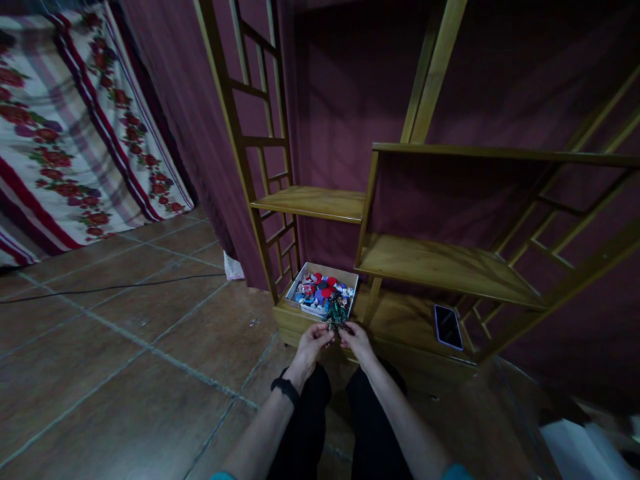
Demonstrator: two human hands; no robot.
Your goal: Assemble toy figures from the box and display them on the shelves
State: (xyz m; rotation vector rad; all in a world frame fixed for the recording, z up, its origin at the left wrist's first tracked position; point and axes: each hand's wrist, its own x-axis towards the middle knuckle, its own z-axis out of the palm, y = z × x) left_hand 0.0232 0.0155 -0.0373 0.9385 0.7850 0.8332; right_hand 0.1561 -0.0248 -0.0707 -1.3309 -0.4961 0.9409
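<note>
Between both hands is a small dark green, jagged-edged object (337, 309), perhaps a figurine; its exact kind I cannot make out. My left hand (315, 338), below a wrist with a black band, pinches its lower left side. On the lower right, the fingers of my right hand (356, 339) close on it too. Just behind it, an open shallow white box (293, 287) stands on the lowest board of the shelf unit. Several small red, blue, purple and white pieces (320, 288) fill the box, and the green object covers part of its front right corner.
A wooden shelf unit (310, 202) with stepped boards and lattice sides rises in front of me. A phone (448, 327) lies on the low board at right. Purple curtains (170, 80) hang behind, a flowered cloth (75, 133) at left. A black cable (115, 288) crosses the tiled floor.
</note>
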